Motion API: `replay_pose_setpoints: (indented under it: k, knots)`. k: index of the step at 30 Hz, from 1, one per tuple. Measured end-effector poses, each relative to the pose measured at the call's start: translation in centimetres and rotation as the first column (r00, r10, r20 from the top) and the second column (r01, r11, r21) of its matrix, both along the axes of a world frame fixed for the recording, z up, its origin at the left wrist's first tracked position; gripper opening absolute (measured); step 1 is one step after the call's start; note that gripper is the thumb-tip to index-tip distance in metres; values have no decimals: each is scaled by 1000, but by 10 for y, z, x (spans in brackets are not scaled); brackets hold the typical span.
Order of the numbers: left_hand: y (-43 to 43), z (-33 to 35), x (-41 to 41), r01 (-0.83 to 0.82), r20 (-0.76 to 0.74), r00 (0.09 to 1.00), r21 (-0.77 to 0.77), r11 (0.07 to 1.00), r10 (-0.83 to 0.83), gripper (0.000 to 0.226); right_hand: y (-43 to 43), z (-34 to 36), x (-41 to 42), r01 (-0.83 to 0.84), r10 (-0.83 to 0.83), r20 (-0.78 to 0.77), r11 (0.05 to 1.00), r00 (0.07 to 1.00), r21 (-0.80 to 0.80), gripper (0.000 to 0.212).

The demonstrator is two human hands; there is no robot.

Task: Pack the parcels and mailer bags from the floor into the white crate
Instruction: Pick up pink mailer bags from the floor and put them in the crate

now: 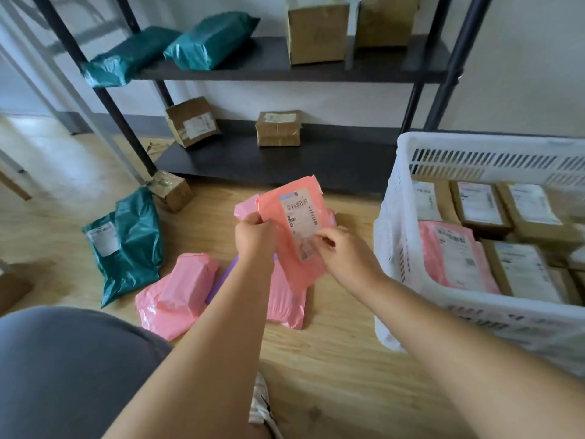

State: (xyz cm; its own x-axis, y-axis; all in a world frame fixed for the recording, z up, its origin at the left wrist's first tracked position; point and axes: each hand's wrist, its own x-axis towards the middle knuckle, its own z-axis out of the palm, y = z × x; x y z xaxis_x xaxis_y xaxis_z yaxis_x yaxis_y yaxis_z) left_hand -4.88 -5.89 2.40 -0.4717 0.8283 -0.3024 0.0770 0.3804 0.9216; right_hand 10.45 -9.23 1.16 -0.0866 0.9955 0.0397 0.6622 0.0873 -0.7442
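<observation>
Hands, left (pixel 254 237) and right (pixel 340 251), both gripping pink mailer (pixel 285 274), barcode label (pixel 302 223) print unreadable.

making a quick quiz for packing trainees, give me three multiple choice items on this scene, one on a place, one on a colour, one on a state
1. Where is the white crate?
A. on the person's right
B. on the top shelf
C. behind the green bag

2. What colour is the held mailer?
A. green
B. pink
C. white

3. How is that mailer held?
A. by the left hand alone
B. by both hands
C. by neither hand; it lies flat on the floor

Answers:
1 A, it stands on the floor at right.
2 B, pink with a white label.
3 B, left hand and right hand both pinch it, clear of the floor.
</observation>
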Motion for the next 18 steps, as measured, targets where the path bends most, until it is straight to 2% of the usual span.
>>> replay_pose_setpoints:
  k: [4, 7, 11, 13, 15, 18]
  knots:
    - [-7, 24, 15, -10, 165, 986, 78, 997, -3, 30, 12, 28, 37, 175, -183, 136, 982, 974, 75, 39]
    - [-8, 40, 26, 15, 231, 972, 116, 993, -42, 28, 17, 47, 57, 260, -262, 155, 965, 953, 33, 43]
    - [-8, 57, 38, 28, 241, 969, 122, 992, -57, 28, 13, 72, 75, 282, -287, 64, 957, 956, 75, 18]
    - [-11, 65, 47, 46, 243, 966, 158, 986, -84, 27, 12, 79, 82, 275, -291, 92, 949, 952, 154, 10]
    - [-12, 69, 59, 83, 231, 965, 181, 980, -124, 23, 11, 85, 94, 268, -294, 133, 946, 946, 184, 13]
    - [-12, 69, 76, 193, 177, 961, 128, 973, -214, 16, 12, 94, 114, 286, -303, 103, 946, 947, 150, 19]
